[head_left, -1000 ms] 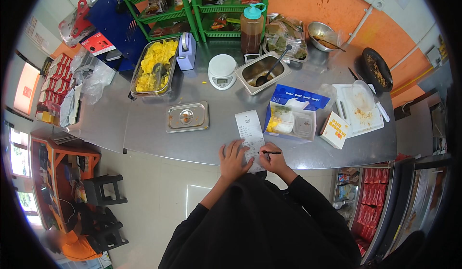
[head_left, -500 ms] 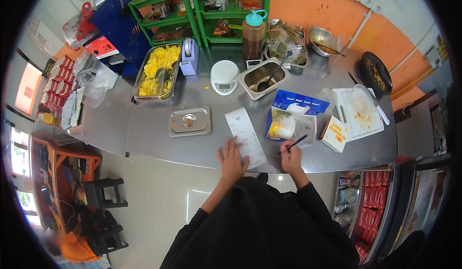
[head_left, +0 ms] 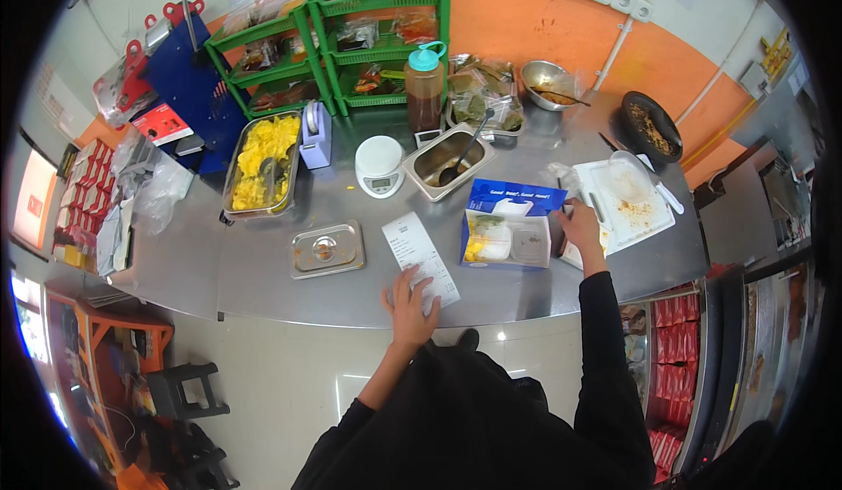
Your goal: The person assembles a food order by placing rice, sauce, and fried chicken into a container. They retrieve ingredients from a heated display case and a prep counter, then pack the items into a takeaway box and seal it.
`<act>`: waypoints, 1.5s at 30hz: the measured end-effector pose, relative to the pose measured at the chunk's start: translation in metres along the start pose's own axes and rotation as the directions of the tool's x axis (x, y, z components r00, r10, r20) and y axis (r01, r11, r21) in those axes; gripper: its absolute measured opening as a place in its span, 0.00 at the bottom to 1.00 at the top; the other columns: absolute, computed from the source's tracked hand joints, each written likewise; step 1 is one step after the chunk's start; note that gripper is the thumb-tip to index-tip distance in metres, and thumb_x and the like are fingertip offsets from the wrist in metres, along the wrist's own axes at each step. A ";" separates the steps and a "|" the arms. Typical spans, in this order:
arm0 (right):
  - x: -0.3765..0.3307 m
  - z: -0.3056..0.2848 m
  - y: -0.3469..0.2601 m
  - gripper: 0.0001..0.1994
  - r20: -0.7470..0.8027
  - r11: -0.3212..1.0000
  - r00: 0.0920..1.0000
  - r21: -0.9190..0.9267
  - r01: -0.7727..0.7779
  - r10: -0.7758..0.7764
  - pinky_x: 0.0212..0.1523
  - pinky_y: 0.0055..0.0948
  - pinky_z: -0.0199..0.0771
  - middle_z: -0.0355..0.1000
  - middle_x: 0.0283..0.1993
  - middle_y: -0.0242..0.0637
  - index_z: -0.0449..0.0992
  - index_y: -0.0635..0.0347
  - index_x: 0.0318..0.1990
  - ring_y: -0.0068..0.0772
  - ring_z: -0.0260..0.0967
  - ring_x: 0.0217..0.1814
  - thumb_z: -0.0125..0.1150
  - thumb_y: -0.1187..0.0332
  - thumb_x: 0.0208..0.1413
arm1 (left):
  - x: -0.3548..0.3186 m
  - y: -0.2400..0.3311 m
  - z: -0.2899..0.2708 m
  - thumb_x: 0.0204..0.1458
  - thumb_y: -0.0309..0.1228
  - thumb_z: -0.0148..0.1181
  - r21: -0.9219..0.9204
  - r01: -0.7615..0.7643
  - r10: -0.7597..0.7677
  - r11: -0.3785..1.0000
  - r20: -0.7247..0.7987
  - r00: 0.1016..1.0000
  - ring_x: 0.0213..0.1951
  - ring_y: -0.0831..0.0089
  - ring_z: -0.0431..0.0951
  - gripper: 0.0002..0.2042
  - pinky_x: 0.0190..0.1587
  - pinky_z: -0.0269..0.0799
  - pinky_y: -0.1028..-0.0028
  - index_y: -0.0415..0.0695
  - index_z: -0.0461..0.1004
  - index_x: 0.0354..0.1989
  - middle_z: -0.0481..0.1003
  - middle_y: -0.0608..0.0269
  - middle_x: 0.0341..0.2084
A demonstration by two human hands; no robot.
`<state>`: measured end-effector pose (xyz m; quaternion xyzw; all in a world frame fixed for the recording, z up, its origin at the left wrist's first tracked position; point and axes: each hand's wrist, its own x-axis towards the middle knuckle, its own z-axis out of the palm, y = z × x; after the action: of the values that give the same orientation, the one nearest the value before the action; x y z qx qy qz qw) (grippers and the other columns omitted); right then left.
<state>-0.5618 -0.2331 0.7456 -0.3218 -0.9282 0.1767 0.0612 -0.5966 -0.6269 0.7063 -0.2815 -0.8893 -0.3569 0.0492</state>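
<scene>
My left hand (head_left: 410, 304) rests with spread fingers on the lower part of a long printed paper receipt (head_left: 410, 240), pressing it to the steel table. To the right stands an open blue and white meal box (head_left: 507, 266), its lid raised at the back. Inside it are a wrapped white portion (head_left: 494, 237) with yellow food beside it and a clear lidded tub (head_left: 528, 243). My right hand (head_left: 579, 230) is at the box's right side with bent fingers. A small white and orange carton (head_left: 572, 256) is mostly hidden beneath it. What the fingers hold is hard to make out.
Behind are a white kitchen scale (head_left: 379, 166), a steel pan with a black ladle (head_left: 449, 164), a squeeze bottle (head_left: 424, 95) and green racks (head_left: 382, 52). A steel lid (head_left: 326, 249) and a tray of yellow food (head_left: 263, 166) lie left; a cutting board (head_left: 627, 205) lies right.
My right hand, which held a black pen in front of the box, has moved right and away from me to the small carton. My left hand stays on the receipt. The view has shifted slightly.
</scene>
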 end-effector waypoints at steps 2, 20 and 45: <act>0.000 -0.009 -0.006 0.23 -0.073 0.964 0.997 0.261 0.056 -0.038 0.39 0.42 0.72 0.75 0.39 0.48 0.71 0.58 0.52 0.51 0.74 0.39 0.63 0.60 0.48 | -0.007 0.013 0.002 0.45 0.34 0.61 -0.033 0.012 -0.012 0.999 -0.003 1.000 0.63 0.58 0.57 0.19 0.60 0.37 0.47 0.50 0.70 0.49 0.61 0.60 0.59; -0.064 -0.036 0.104 0.44 0.251 0.962 0.968 0.271 -0.037 -0.034 0.45 0.41 0.71 0.73 0.39 0.56 0.64 0.70 0.48 0.54 0.72 0.43 0.67 0.36 0.35 | -0.007 0.189 0.211 0.50 0.41 0.64 -0.706 0.403 -0.161 0.582 0.386 0.908 0.56 0.57 0.65 0.35 0.50 0.69 0.64 0.35 0.54 0.61 0.62 0.47 0.55; 0.056 0.179 -0.389 0.15 -0.010 0.341 0.870 0.918 0.204 -0.492 0.39 0.33 0.68 0.72 0.30 0.38 0.77 0.54 0.42 0.35 0.69 0.35 0.60 0.55 0.54 | -0.046 0.029 -0.118 0.35 0.22 0.68 -0.861 -0.177 -0.669 0.476 -0.485 0.563 0.57 0.66 0.60 0.38 0.57 0.61 0.67 0.55 0.52 0.55 0.56 0.62 0.49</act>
<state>-0.8702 -0.5339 0.7220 -0.0034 -0.7331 0.6670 0.1330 -0.5560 -0.7098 0.7981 0.0718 -0.5105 -0.8256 0.2294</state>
